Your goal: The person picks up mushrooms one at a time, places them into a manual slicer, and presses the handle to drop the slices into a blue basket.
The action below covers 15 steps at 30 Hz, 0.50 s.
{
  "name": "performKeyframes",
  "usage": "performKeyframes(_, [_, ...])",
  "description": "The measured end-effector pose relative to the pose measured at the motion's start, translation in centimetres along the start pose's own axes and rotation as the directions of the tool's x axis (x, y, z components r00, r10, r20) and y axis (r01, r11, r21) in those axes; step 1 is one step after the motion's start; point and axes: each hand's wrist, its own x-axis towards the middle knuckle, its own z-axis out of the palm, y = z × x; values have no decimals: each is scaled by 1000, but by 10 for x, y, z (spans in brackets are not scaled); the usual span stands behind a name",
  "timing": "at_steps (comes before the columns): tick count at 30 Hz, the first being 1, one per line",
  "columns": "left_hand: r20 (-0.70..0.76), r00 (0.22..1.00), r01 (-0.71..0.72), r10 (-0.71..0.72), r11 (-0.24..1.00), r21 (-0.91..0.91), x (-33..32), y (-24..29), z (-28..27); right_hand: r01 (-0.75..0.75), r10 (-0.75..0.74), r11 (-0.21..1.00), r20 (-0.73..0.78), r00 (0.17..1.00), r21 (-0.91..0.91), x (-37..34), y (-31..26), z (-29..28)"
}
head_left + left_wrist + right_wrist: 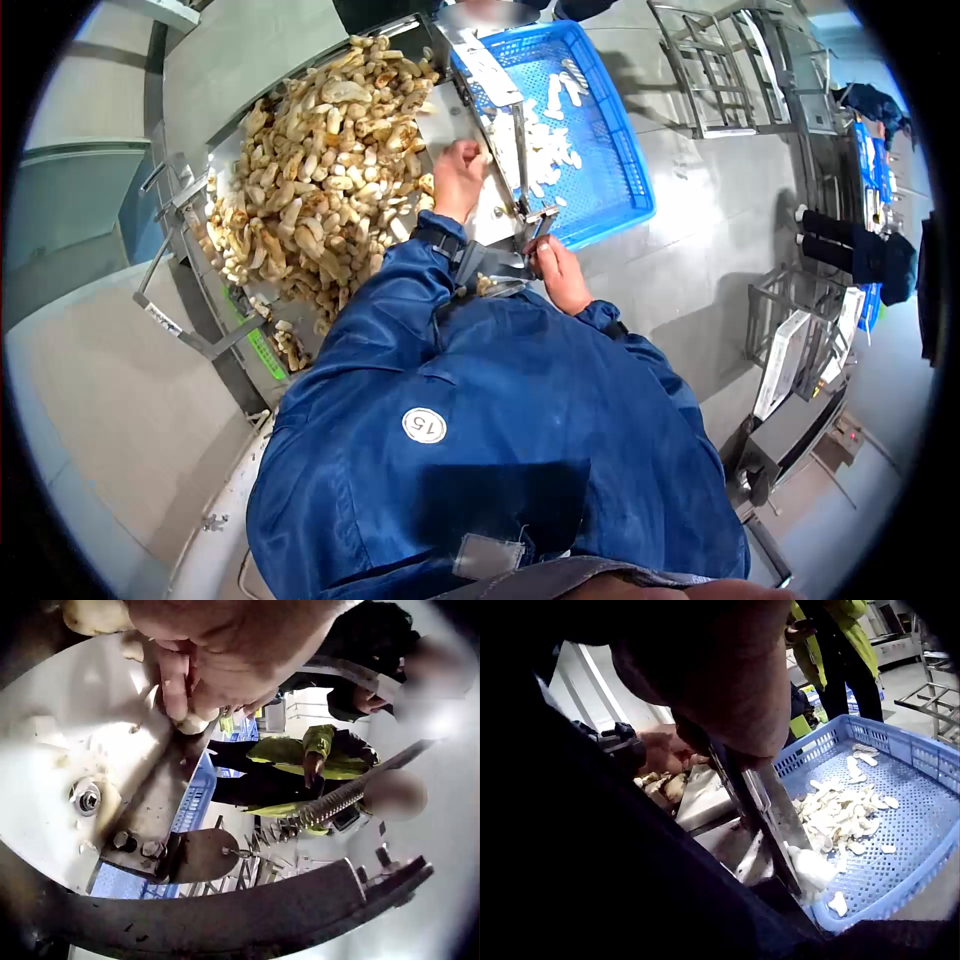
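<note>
My left hand (460, 180) is over the white board (492, 212) of a lever cutter, beside its metal blade arm (521, 150). In the left wrist view, its fingers pinch a small pale mushroom-like piece (196, 724) at the board's edge. My right hand (562, 277) grips the near end of the blade arm, the handle mostly hidden by the fingers. A coiled spring (300, 816) is attached to the cutter. Left of the board lies a large heap of pale brown mushroom-like pieces (330, 180). White slices (840, 814) lie just past the blade.
A blue perforated basket (635, 185) holds the slices, right against the cutter. Metal racks (715, 75) stand on the grey floor at the right. Someone in a yellow-green jacket (289, 750) stands across from me. A green crate edge (262, 345) shows beneath the heap.
</note>
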Motion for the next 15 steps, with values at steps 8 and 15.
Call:
performKeyframes(8, [18,997,-74,74,997,-22,-2,1,-2,-10,9,997,-16,1000,-70,0,3,-1])
performKeyframes(15, [202,961,-240,192,937,254,-37,27,-60,23,-26,994,-25,999,-108,0,-11,3])
